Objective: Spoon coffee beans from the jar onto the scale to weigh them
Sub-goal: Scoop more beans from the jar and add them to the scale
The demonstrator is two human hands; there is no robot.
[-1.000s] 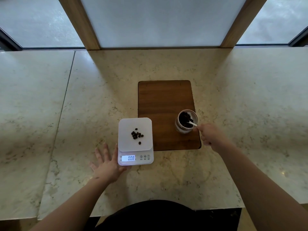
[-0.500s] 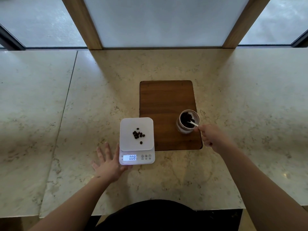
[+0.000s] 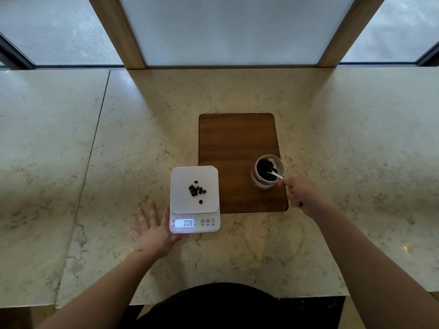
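Note:
A white digital scale (image 3: 181, 179) sits on the marble counter, its lit display reading 008, with several dark coffee beans (image 3: 197, 190) on its platform. A glass jar (image 3: 268, 172) of beans stands on the near right corner of a wooden board (image 3: 237, 141). My right hand (image 3: 301, 193) grips the handle of a white spoon (image 3: 275, 175) whose bowl is down inside the jar among the beans. My left hand (image 3: 154, 231) lies flat on the counter with fingers spread, touching the scale's near left corner.
The marble counter (image 3: 332, 138) has a seam (image 3: 95, 138) running down its left side and a front edge close to my body. Wooden window posts (image 3: 118, 32) rise behind the counter.
The spoon's bowl has shifted a little inside the jar; my right hand stays at the jar's near right rim. My left hand and the scale have not moved.

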